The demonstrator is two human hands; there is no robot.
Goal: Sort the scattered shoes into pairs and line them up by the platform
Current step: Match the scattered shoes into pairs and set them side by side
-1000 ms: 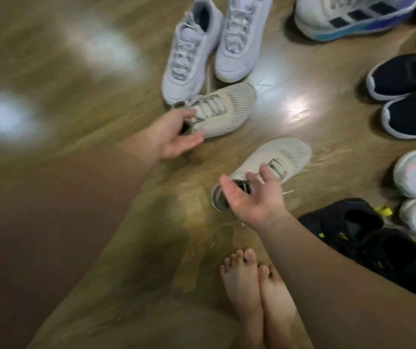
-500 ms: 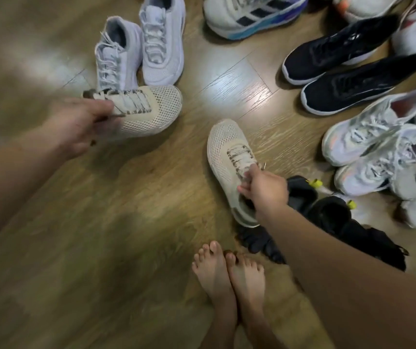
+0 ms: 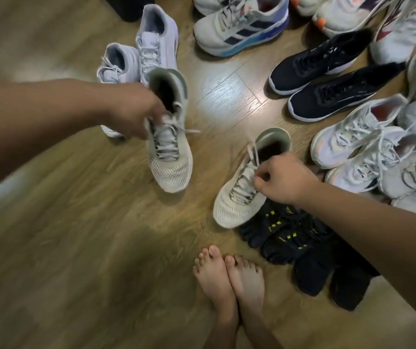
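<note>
Gripping one beige mesh shoe (image 3: pixel 170 157) by its tongue and laces in my left hand (image 3: pixel 136 109), I hold it in front of the lavender pair (image 3: pixel 151 46), toe pointing back toward my bare feet (image 3: pixel 227 275). My right hand (image 3: pixel 283 180) pinches the laces of the matching beige shoe (image 3: pixel 237 197), whose toe lies just beside the black toe shoes (image 3: pixel 285 235) on the wooden floor (image 3: pixel 101 235).
</note>
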